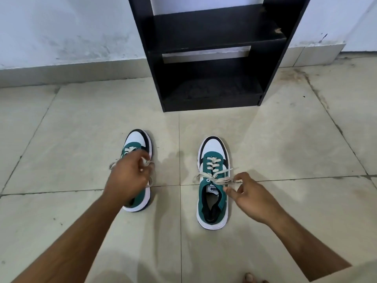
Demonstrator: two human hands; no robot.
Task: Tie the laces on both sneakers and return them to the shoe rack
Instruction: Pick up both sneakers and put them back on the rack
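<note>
On the tiled floor (265,139) in front of the black rack (212,58), the two sneakers stand well apart, toes toward it: the left hand (126,176) is clenched over the left sneaker (140,139) with a lace (145,161) pinched in its grip, and the right hand (251,193) pinches a lace end (226,180) of the right sneaker (212,193). The flat laces look soft and limp, best held near their ends; the shoes seem light with stiff soles, easiest lifted by the heel collar.
</note>
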